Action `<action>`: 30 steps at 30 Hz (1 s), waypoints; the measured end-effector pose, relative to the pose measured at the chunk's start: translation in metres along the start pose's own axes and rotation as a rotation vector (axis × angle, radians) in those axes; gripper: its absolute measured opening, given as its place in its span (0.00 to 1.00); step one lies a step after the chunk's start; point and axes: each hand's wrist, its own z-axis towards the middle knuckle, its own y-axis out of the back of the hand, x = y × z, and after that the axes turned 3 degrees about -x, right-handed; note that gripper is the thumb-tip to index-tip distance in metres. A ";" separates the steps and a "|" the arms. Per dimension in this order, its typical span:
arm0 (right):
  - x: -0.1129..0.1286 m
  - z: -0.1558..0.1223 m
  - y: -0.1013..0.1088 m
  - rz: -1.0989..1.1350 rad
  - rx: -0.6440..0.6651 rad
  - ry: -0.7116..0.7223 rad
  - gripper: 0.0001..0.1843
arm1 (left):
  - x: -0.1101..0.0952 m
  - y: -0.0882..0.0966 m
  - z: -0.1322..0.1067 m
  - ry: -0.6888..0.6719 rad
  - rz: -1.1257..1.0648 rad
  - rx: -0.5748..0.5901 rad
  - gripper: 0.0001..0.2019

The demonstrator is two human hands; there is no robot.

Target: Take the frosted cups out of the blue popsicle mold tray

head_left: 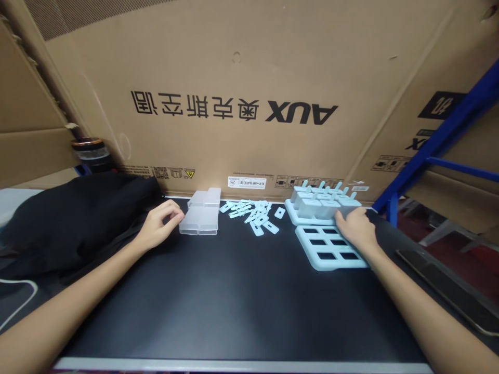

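My left hand point(159, 226) rests on the black table, fingers curled, its fingertips touching the left end of a stack of frosted clear plastic cups point(202, 218). My right hand point(356, 228) lies on the far right corner of an empty pale blue tray with rectangular holes point(325, 249), fingers bent against a filled pale blue popsicle mould set point(322, 203) just behind it. Between the two groups lies a loose heap of pale blue sticks and lids point(255, 213).
A large cardboard box point(241, 93) stands as a wall along the table's back. A black cloth bundle point(74, 213) lies at the left, a dark jar point(91, 151) behind it. A blue metal rack point(440, 145) rises at the right. A white cable point(19, 301) runs at left.
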 end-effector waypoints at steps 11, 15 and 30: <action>0.001 -0.006 0.036 0.255 -0.275 -0.121 0.37 | -0.002 0.001 -0.001 -0.010 0.004 -0.017 0.14; 0.029 -0.032 0.061 0.249 -0.380 0.161 0.21 | 0.000 0.000 -0.001 -0.021 0.005 -0.007 0.14; 0.148 -0.089 0.047 -0.136 0.318 0.704 0.27 | 0.001 0.000 0.000 -0.022 0.027 0.002 0.12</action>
